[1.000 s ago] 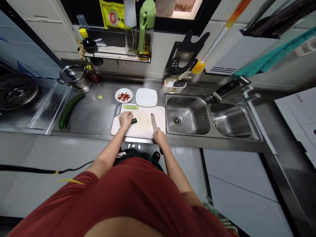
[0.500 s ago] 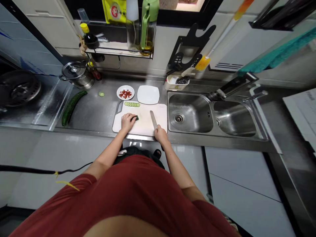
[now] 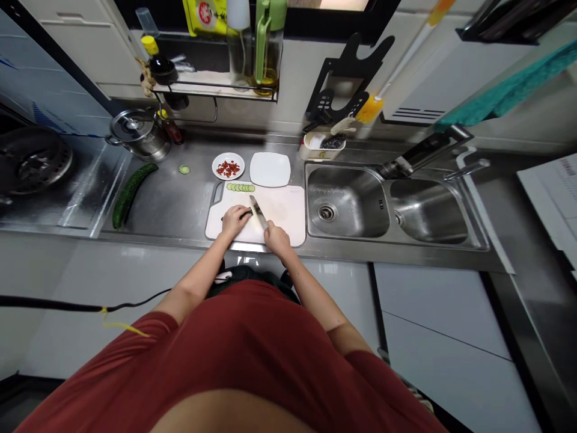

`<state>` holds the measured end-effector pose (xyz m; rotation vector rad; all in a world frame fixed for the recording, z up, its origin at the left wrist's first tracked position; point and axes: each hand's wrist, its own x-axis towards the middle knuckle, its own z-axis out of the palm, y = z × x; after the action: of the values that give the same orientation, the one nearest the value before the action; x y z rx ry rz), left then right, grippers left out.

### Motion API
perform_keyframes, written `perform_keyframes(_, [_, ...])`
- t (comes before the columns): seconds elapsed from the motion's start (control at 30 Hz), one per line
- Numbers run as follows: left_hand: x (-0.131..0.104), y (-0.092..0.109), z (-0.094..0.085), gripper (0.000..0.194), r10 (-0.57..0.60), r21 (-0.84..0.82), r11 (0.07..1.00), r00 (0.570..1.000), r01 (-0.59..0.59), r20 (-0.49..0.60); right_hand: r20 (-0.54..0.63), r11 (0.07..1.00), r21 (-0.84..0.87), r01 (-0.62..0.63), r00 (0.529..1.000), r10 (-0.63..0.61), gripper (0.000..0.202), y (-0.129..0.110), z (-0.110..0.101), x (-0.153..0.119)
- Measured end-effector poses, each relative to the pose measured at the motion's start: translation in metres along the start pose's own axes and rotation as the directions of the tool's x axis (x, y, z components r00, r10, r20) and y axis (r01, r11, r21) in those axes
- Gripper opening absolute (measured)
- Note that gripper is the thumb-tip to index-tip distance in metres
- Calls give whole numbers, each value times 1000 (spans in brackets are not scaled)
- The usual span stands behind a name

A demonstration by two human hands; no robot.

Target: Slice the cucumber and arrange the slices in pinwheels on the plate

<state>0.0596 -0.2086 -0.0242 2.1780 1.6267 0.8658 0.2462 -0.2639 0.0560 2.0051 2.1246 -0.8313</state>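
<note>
My left hand point(image 3: 235, 220) is closed over a dark green cucumber piece point(image 3: 246, 212) on the white cutting board point(image 3: 288, 210); most of the piece is hidden under the fingers. My right hand point(image 3: 276, 238) grips a knife point(image 3: 258, 210) by its handle. The blade lies close to the right end of the piece; whether it touches cannot be made out. A row of several cucumber slices point(image 3: 240, 187) rests along the board's upper left edge. Behind the board sit a white plate point(image 3: 228, 156) with chopped red bits and a white squarish plate point(image 3: 270, 168).
A long cucumber point(image 3: 131, 195) and a cut-off end point(image 3: 184, 169) lie on the steel counter at left, by a lidded pot point(image 3: 137, 133). The double sink point(image 3: 347, 204) borders the board on the right. Above hangs a bottle shelf point(image 3: 211, 90).
My right hand has moved left with the knife, bringing the blade from the board's right part to beside the cucumber piece. My left hand has stayed nearly in place.
</note>
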Motion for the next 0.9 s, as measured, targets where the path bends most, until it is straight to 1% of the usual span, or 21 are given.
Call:
perform_keyframes(0.2, [1, -2, 1, 23, -8, 11, 1000, 1000, 8, -1, 11, 1000, 3, 13, 1000, -13, 28, -6, 1, 2])
perform_keyframes(0.67, [0, -6, 4, 27, 7, 36, 999, 1000, -7, -2, 7, 999, 18, 30, 1000, -30, 26, -9, 7, 6])
perform_keyframes(0.9, [-1, -7, 6, 26, 12, 42, 999, 1000, -12, 5, 49, 999, 13, 33, 998, -34, 24, -6, 5, 3])
